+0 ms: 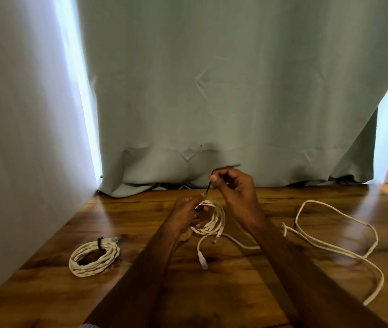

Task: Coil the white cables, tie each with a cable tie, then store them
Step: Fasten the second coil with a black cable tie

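Observation:
My left hand (187, 215) grips a small coil of white cable (214, 218) just above the wooden table (46, 287). My right hand (232, 185) pinches a thin black cable tie (208, 187) that runs down to the coil. The coil's loose end with a clear plug (202, 259) lies on the table below my hands. At the left lies a finished coil of white cable (93, 256) bound with a black tie (100, 243). An uncoiled white cable (335, 247) sprawls in loops at the right.
A grey-green curtain (235, 91) hangs along the table's far edge and bunches on the wood. A white wall (22, 138) borders the table on the left. Bright window light shows at both sides of the curtain.

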Available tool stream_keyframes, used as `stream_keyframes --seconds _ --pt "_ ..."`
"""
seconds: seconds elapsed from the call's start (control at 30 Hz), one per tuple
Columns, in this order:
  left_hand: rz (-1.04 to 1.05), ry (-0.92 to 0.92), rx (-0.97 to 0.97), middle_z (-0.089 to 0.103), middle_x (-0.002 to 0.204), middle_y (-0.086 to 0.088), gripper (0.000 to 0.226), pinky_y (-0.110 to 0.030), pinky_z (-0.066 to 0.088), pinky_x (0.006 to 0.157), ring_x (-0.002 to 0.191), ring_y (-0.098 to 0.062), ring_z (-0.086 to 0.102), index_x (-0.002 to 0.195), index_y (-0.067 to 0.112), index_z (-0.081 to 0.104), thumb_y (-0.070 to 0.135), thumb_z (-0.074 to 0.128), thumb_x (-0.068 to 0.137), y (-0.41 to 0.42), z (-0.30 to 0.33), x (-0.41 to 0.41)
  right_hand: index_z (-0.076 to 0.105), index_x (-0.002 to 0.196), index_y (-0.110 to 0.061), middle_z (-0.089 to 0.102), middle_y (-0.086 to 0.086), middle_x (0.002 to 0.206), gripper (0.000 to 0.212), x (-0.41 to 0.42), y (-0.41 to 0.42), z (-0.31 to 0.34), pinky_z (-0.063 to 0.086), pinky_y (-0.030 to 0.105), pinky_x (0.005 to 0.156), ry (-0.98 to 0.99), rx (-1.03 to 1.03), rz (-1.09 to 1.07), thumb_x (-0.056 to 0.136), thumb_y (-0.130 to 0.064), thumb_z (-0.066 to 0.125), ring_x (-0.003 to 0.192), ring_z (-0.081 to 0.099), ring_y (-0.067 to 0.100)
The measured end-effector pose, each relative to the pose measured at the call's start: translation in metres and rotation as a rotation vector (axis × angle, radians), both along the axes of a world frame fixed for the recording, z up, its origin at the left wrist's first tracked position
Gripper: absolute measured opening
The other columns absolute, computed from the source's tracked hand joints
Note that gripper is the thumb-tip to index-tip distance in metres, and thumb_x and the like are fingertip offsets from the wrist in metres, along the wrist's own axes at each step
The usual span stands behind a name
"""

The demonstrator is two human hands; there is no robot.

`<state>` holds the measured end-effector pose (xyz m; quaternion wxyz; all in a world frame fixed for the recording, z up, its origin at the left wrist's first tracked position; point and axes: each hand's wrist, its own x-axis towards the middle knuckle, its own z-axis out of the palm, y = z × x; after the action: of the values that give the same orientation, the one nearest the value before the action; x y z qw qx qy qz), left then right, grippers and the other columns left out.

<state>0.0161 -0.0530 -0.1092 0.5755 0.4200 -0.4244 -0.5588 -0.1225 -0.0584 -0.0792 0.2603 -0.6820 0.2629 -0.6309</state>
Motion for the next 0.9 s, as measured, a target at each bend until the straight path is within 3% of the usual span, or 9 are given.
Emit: stream_keyframes --seconds 0.1,0.2,0.33,0.43,0.53,0.63,0.73,0.83,0.9 --pt "0.096 0.083 0.019 0.066 0.071 -0.014 0.021 -0.023 0.04 0.049 0.049 -0.018 0.059 0.086 0.005 0.067 0.024 0.063 0.094 -0.001 0.004 0.01 0.077 0.098 -0.013 0.073 -0.007 0.088 0.008 -0.001 0.002 -0.017 0.046 0.018 0.072 0.35 -0.178 0.046 0.092 -0.012 0.072 0.081 0.062 0.006" --pt "0.157 0.151 0.045 0.073 0.077 -0.014 0.022 -0.028 0.046 0.055 0.06 -0.026 0.066 0.089 0.005 0.067 0.026 0.065 0.093 -0.002 0.006 0.022 0.079 0.101 -0.021 0.07 -0.02 0.094 0.013 0.002 -0.008 -0.036 0.046 0.032 0.076 0.622 -0.295 0.03 0.093 -0.028 0.071 0.088 0.057 -0.001" --pt "0.137 0.181 0.019 0.072 0.073 -0.011 0.024 -0.025 0.049 0.047 0.06 -0.024 0.066 0.095 0.001 0.067 0.025 0.064 0.094 -0.001 0.01 0.025 0.077 0.104 -0.032 0.069 -0.018 0.109 0.016 0.01 -0.013 -0.04 0.046 0.048 0.085 0.71 -0.317 0.002 0.093 -0.039 0.068 0.103 0.055 0.003" --pt "0.115 0.161 -0.005 0.067 0.074 -0.01 0.022 -0.017 0.041 0.036 0.043 -0.013 0.06 0.097 0.003 0.067 0.024 0.061 0.096 0.004 0.012 0.021 0.075 0.106 -0.039 0.056 -0.01 0.13 0.019 0.012 -0.007 -0.04 0.039 0.045 0.093 0.779 -0.344 -0.108 0.092 -0.046 0.064 0.121 0.045 0.015" --pt "0.112 0.147 -0.033 0.069 0.076 -0.01 0.024 -0.02 0.046 0.039 0.052 -0.016 0.065 0.101 0.003 0.071 0.025 0.063 0.094 0.003 0.012 0.019 0.076 0.101 -0.042 0.035 -0.011 0.155 0.024 0.009 -0.004 -0.04 0.027 0.044 0.101 0.807 -0.343 -0.2 0.089 -0.056 0.061 0.139 0.029 0.021" --pt "0.128 0.163 -0.036 0.071 0.071 -0.01 0.017 -0.025 0.055 0.046 0.057 -0.018 0.069 0.095 0.004 0.07 0.02 0.063 0.095 0.002 0.012 0.019 0.078 0.098 -0.041 0.029 -0.021 0.16 0.019 0.005 -0.007 -0.042 0.025 0.048 0.108 0.784 -0.281 -0.141 0.087 -0.053 0.068 0.145 0.025 0.016" --pt "0.123 0.179 -0.049 0.063 0.057 -0.006 0.017 -0.017 0.044 0.036 0.039 -0.012 0.058 0.089 0.003 0.065 0.014 0.057 0.098 0.001 0.01 0.02 0.08 0.098 -0.036 0.045 -0.023 0.151 0.016 0.005 -0.007 -0.04 0.033 0.052 0.109 0.59 -0.208 -0.026 0.084 -0.042 0.074 0.142 0.036 0.009" --pt "0.142 0.168 -0.062 0.06 0.063 -0.01 0.019 -0.017 0.036 0.036 0.039 -0.015 0.053 0.08 0.005 0.063 0.016 0.06 0.095 -0.002 0.007 0.022 0.078 0.088 -0.015 0.067 -0.007 0.127 0.005 0.006 -0.004 -0.035 0.05 0.051 0.1 0.277 -0.156 0.037 0.084 -0.019 0.078 0.124 0.058 0.012" --pt "0.145 0.165 -0.083 0.057 0.052 -0.006 0.024 -0.015 0.03 0.033 0.033 -0.011 0.047 0.074 0.004 0.059 0.013 0.058 0.096 -0.004 0.006 0.022 0.071 0.084 -0.008 0.071 -0.001 0.105 0.016 0.004 -0.002 -0.031 0.054 0.054 0.086 0.12 -0.113 0.029 0.086 -0.024 0.07 0.105 0.066 0.017"
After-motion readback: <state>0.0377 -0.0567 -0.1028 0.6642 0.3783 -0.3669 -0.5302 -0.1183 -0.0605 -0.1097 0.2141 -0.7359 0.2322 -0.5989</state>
